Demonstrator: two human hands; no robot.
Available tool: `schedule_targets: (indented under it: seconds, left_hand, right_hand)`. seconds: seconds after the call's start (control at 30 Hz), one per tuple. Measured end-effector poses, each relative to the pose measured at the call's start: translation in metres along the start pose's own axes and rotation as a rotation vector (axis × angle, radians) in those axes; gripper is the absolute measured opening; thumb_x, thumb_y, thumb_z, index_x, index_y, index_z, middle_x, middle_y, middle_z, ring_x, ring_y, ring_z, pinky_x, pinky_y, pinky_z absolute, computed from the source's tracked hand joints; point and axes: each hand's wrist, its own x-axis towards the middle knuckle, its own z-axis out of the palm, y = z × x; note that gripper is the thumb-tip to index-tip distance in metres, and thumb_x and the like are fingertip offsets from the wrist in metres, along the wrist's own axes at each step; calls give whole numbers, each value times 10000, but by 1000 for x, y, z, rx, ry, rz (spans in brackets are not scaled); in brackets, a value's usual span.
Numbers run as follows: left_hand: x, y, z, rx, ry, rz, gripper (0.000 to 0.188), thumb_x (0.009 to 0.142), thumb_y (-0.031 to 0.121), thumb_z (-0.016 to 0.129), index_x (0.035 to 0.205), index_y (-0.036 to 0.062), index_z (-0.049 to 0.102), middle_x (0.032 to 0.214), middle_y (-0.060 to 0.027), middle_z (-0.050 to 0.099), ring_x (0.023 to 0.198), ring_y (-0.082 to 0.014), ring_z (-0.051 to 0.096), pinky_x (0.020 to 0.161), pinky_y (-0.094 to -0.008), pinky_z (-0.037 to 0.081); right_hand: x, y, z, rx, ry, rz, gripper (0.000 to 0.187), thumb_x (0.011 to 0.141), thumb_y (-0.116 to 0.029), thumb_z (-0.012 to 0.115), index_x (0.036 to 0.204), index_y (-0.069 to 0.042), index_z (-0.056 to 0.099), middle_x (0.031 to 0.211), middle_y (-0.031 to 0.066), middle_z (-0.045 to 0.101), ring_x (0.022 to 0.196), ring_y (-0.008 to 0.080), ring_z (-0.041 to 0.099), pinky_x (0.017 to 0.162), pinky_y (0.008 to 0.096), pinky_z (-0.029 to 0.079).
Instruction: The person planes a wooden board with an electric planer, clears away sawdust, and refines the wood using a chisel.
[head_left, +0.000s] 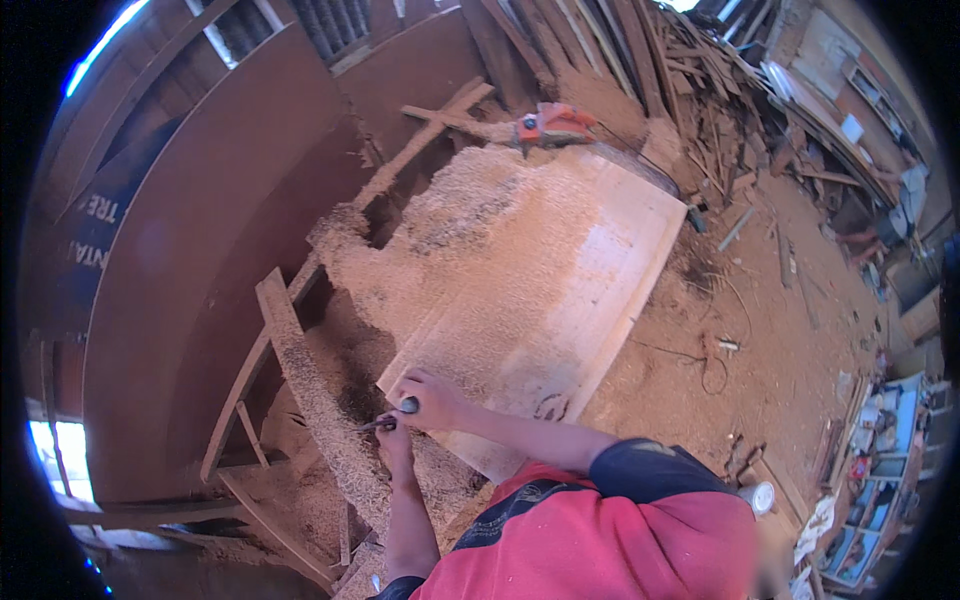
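Note:
My right hand [432, 398] is closed over the near left corner of a wide wooden board [630, 250]. At its fingers shows a small round grey end [409, 405] of something whose kind I cannot make out. Just below it, my left hand [396, 442] is closed round a dark slim tool [378, 425] that points left, beyond the board's edge. The two hands are close together. Pale sawdust and shavings [500, 240] lie thick over much of the board, while its right side shows bare wood.
An orange power tool [555, 126] rests at the board's far end. A shavings-covered beam [310, 380] and wooden trestle pieces stand to the left, before a large brown panel [200, 250]. A cord [690, 355] lies on the dusty floor at right. Scrap wood [730, 120] is heaped behind.

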Motion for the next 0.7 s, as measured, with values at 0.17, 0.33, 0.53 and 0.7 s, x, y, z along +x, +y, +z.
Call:
schedule_targets:
  seconds: [0.17, 0.33, 0.53, 0.7]
  left_hand:
    - [-20, 33, 23, -194, -1, 6, 191, 881, 131, 747, 926, 42, 584, 875, -52, 624, 809, -148, 584, 743, -305, 502]
    - [-10, 31, 14, -163, 40, 14, 227, 864, 144, 766, 899, 36, 570, 859, -52, 620, 807, -150, 585, 748, -311, 505]
    - [-22, 60, 19, -75, 87, -112, 276, 809, 163, 793, 905, 25, 573, 857, -84, 638, 823, -194, 615, 794, -359, 512]
    - [-14, 45, 21, 22, 141, -42, 266, 780, 132, 791, 895, 23, 578, 849, -99, 650, 809, -217, 632, 801, -374, 522]
  right_hand:
    - [-21, 6, -4, -231, 230, 91, 338, 733, -322, 820, 965, -100, 718, 901, 115, 660, 892, 313, 658, 805, 433, 533]
    - [3, 17, -18, 19, -145, -23, 411, 726, -306, 821, 1064, -97, 717, 986, 133, 665, 949, 344, 658, 853, 440, 524]
    - [-13, -1, -10, -303, -16, 67, 466, 723, -238, 785, 1138, -61, 672, 1097, 167, 666, 1038, 359, 637, 922, 436, 505]
    - [-12, -5, -5, 31, -107, 218, 386, 737, -240, 779, 1059, -57, 670, 1090, 176, 634, 1079, 377, 610, 919, 436, 505]
